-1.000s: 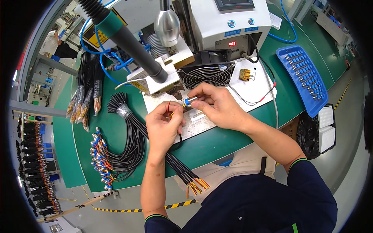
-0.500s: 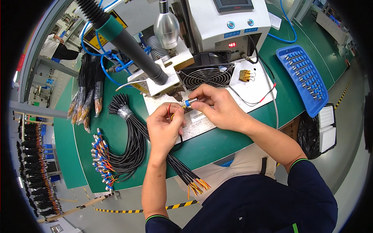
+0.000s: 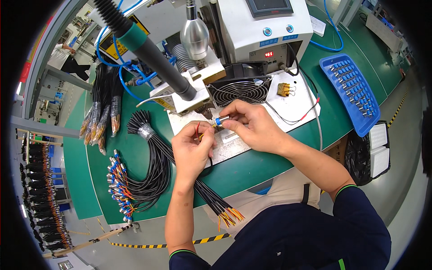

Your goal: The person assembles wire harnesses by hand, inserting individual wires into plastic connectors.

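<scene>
Your right hand (image 3: 254, 128) pinches a small round blue and silver metal plug (image 3: 220, 120) with its fingertips closed tight on it. Your left hand (image 3: 192, 150) is closed on thin red and yellow wire ends (image 3: 199, 130), just at 8 o'clock from the plug. Both hands are over the white work plate (image 3: 297, 96), the same spot as half a second ago; they have hardly moved. At 12 o'clock from the plug sits the round black wire-grille fan (image 3: 238, 90). At 8 o'clock from your left hand lies the big bundle of black cables (image 3: 155, 166) on the green bench mat (image 3: 112, 148). At 3 o'clock is the blue plastic tray of plugs (image 3: 353, 92).
</scene>
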Tool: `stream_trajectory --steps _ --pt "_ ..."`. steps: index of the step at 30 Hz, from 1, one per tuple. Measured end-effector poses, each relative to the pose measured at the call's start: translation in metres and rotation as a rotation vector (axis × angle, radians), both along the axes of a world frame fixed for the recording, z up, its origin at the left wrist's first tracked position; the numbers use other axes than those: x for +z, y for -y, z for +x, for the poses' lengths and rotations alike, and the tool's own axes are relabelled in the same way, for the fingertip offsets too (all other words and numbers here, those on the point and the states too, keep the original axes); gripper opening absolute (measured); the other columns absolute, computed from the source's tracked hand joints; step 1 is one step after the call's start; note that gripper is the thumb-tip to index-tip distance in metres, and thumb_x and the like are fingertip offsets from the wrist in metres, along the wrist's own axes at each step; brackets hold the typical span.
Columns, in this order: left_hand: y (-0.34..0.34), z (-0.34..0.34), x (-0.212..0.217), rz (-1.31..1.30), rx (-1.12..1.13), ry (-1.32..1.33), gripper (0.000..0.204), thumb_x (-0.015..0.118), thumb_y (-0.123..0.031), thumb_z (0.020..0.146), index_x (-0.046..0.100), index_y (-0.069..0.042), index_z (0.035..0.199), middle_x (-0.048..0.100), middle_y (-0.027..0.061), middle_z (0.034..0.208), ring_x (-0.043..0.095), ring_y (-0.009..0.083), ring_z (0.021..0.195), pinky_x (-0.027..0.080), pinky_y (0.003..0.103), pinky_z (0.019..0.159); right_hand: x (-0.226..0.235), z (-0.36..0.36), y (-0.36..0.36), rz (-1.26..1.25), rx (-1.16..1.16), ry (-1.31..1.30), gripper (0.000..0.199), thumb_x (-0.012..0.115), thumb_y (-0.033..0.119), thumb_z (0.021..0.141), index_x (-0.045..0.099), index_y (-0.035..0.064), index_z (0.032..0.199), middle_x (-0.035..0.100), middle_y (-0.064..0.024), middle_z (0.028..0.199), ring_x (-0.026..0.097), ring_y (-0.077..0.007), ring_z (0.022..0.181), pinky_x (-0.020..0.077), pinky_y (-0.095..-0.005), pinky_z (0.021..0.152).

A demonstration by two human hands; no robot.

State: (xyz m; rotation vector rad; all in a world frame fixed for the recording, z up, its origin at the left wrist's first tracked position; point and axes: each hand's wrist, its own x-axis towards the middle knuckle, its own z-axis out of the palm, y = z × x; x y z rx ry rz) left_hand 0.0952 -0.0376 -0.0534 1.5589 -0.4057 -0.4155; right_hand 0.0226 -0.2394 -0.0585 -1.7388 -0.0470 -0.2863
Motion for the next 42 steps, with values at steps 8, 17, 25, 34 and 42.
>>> stream_trajectory --steps 8,17,25,34,42 --pt "-0.0009 0.0 -0.0002 0.018 0.005 -0.003 0.009 0.074 -0.004 0.101 0.073 0.005 0.1 0.07 0.0042 0.077 0.057 0.0055 0.055 0.045 0.021 0.048 0.0005 0.0004 0.0017 -0.072 0.016 0.014 0.02 0.074 0.005 0.103 0.068 -0.0054 0.118 0.075 -0.0101 0.102 0.072 -0.0097 0.087 0.0576 -0.0272 0.075" --pt "0.0003 -0.0006 0.0008 0.021 0.011 -0.004 0.009 0.074 -0.004 0.101 0.072 0.004 0.1 0.07 0.0038 0.076 0.057 0.0053 0.054 0.044 0.022 0.048 0.0004 0.0003 0.0018 -0.067 0.017 0.003 0.021 0.075 0.006 0.103 0.068 -0.0049 0.119 0.076 -0.01 0.103 0.071 -0.0107 0.09 0.0586 -0.0276 0.077" --pt "0.0021 -0.0027 0.0063 0.014 0.013 -0.015 0.013 0.068 0.002 0.101 0.068 0.004 0.088 0.069 0.0062 0.079 0.057 0.0069 0.054 0.044 0.022 0.05 0.0031 -0.0004 0.0019 -0.059 0.025 -0.012 0.021 0.075 0.007 0.103 0.068 -0.0047 0.119 0.075 -0.0095 0.104 0.071 -0.0107 0.09 0.0585 -0.0274 0.078" --pt "-0.0006 -0.0006 0.001 0.018 0.004 -0.004 0.008 0.072 -0.004 0.102 0.072 0.004 0.099 0.07 0.0038 0.076 0.057 0.0052 0.055 0.044 0.022 0.05 0.0013 -0.0001 0.0014 -0.059 0.024 -0.008 0.02 0.075 0.007 0.103 0.068 -0.0046 0.118 0.075 -0.0089 0.103 0.07 -0.0098 0.09 0.0579 -0.027 0.077" --pt "0.0003 -0.0013 0.0019 0.016 0.004 0.004 0.009 0.073 -0.004 0.102 0.071 0.004 0.098 0.07 0.0044 0.077 0.058 0.0055 0.056 0.045 0.021 0.05 0.0029 -0.0005 0.0015 -0.051 0.022 -0.012 0.021 0.075 0.007 0.103 0.067 -0.0047 0.119 0.075 -0.0087 0.102 0.07 -0.0096 0.089 0.0579 -0.0269 0.077"
